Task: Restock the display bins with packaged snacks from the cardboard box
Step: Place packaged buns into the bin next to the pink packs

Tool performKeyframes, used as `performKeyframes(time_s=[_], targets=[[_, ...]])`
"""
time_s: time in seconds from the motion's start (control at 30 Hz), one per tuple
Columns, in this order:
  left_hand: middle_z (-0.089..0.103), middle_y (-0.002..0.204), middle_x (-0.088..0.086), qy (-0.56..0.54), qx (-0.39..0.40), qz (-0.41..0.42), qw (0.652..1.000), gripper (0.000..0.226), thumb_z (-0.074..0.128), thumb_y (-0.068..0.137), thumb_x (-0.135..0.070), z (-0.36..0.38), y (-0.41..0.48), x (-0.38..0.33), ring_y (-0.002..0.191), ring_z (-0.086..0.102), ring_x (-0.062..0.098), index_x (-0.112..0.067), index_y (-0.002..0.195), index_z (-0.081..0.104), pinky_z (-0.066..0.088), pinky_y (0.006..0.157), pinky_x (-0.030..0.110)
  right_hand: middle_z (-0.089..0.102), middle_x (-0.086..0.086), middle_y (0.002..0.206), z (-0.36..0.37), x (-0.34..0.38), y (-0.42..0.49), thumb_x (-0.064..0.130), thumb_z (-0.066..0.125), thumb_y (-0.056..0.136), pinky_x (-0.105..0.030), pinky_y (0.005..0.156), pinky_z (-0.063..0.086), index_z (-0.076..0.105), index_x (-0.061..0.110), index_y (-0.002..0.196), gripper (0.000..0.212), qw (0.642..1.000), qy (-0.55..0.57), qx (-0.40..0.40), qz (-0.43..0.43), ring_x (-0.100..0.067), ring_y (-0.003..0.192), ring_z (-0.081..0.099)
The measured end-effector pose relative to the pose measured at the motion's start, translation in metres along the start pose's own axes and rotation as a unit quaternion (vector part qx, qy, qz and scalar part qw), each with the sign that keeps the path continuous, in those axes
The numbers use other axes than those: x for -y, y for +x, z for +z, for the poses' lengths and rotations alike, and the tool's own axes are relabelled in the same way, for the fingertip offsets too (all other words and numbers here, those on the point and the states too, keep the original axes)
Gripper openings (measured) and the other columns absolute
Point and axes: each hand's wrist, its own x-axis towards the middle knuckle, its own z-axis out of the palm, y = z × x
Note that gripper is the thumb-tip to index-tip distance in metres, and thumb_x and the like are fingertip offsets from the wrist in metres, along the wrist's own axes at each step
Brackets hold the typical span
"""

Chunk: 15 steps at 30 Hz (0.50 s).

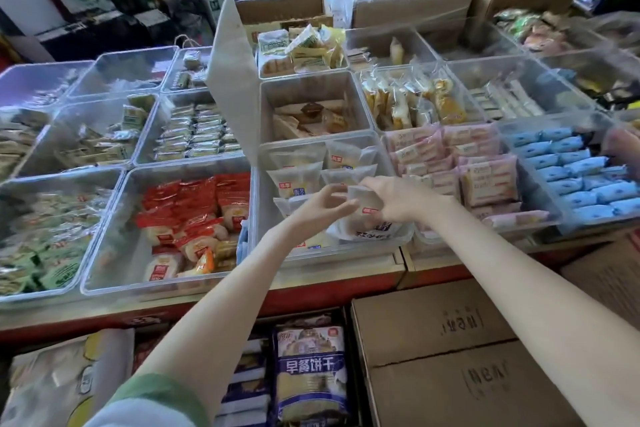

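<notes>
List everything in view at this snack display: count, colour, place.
white packets: several, white, middle front bin
held packet: one, white, above that bin
red packets: many, red, next bin left
pink packets: many, pink, next bin right
blue packets: many, blue, far right bin
green packets: many, green, front left bin
brown packets: several, brown, bin behind the white ones
cardboard box: one, brown, closed, below counter, right
back boxes: several, brown, behind the bins
biscuit bag: one, blue, below counter, beside box
left grip: one, at held packet's left edge
right grip: one, holding the held packet
</notes>
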Motion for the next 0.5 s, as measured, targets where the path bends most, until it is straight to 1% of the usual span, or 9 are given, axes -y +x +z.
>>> performKeyframes(time_s=[0.03,0.07,0.13,0.17,0.2,0.27,0.37,0.43,0.5], targets=[[0.06,0.125,-0.004,0.041,-0.009,0.008,0.999,0.043,0.054,0.093,-0.044,-0.005,0.0,0.009,0.109,0.056,0.008,-0.025,0.131,0.048,0.046,0.092,0.027,0.059,0.003,0.114,0.001,-0.003,-0.001,0.046,0.074,0.074,-0.035,0.076,0.048,0.047,0.023,0.12,0.058,1.0,0.01,0.006,0.009,-0.015,0.093,0.055],[0.059,0.127,-0.003,0.13,-0.019,0.019,0.991,0.04,0.052,0.094,-0.043,-0.01,0.001,0.017,0.112,0.056,0.012,-0.024,0.13,0.051,0.046,0.095,0.033,0.058,0.003,0.115,0.002,-0.005,-0.003,0.044,0.075,0.074,-0.035,0.078,0.047,0.047,0.023,0.12,0.058,1.0,0.01,0.008,0.014,-0.016,0.096,0.055],[0.057,0.129,0.002,0.328,-0.022,0.019,0.944,0.038,0.049,0.096,-0.041,-0.019,0.001,0.037,0.114,0.055,0.021,-0.02,0.128,0.053,0.046,0.094,0.038,0.056,0.004,0.117,0.004,-0.007,-0.003,0.042,0.074,0.075,-0.037,0.083,0.048,0.045,0.022,0.125,0.062,1.0,0.002,0.016,0.025,-0.018,0.102,0.055],[0.054,0.131,0.003,0.391,-0.013,0.003,0.92,0.039,0.049,0.097,-0.039,-0.021,0.001,0.046,0.117,0.053,0.024,-0.02,0.13,0.05,0.045,0.094,0.038,0.055,0.004,0.116,0.004,-0.006,-0.002,0.042,0.074,0.075,-0.037,0.081,0.049,0.045,0.022,0.127,0.063,0.999,0.003,0.021,0.026,-0.017,0.103,0.055],[0.052,0.134,0.004,0.426,-0.003,-0.013,0.905,0.039,0.049,0.097,-0.037,-0.022,0.0,0.055,0.12,0.051,0.025,-0.02,0.132,0.047,0.043,0.095,0.039,0.055,0.005,0.114,0.004,-0.004,0.0,0.04,0.074,0.075,-0.036,0.078,0.049,0.044,0.022,0.127,0.062,0.999,0.002,0.026,0.023,-0.017,0.102,0.056],[0.049,0.135,0.005,0.465,-0.011,-0.021,0.885,0.038,0.05,0.097,-0.026,-0.023,-0.001,0.068,0.123,0.047,0.026,-0.019,0.134,0.042,0.041,0.095,0.039,0.054,0.004,0.113,0.007,0.001,0.005,0.038,0.073,0.076,-0.034,0.073,0.049,0.043,0.022,0.126,0.061,0.999,-0.021,0.043,0.008,-0.016,0.099,0.055],[0.052,0.129,0.008,0.496,-0.062,-0.037,0.865,0.029,0.048,0.098,-0.016,-0.026,-0.002,0.075,0.119,0.048,0.027,-0.011,0.126,0.044,0.041,0.087,0.036,0.052,0.002,0.111,0.015,0.007,0.019,0.037,0.072,0.077,-0.031,0.064,0.043,0.044,0.019,0.121,0.056,0.995,-0.079,0.065,-0.001,-0.015,0.096,0.054],[0.054,0.124,0.009,0.504,-0.068,-0.043,0.86,0.029,0.046,0.096,-0.01,-0.032,-0.003,0.077,0.116,0.049,0.028,-0.01,0.125,0.044,0.042,0.081,0.035,0.053,0.001,0.116,0.025,0.009,0.028,0.038,0.072,0.077,-0.033,0.067,0.045,0.043,0.019,0.124,0.058,0.992,-0.104,0.077,-0.002,-0.02,0.102,0.057],[0.055,0.12,0.009,0.504,-0.065,-0.036,0.861,0.037,0.044,0.093,0.0,-0.038,-0.004,0.082,0.113,0.05,0.027,-0.011,0.128,0.042,0.043,0.078,0.034,0.053,0.0,0.123,0.039,0.008,0.037,0.036,0.07,0.079,-0.036,0.074,0.048,0.042,0.02,0.129,0.06,0.99,-0.113,0.086,-0.001,-0.022,0.108,0.055]])
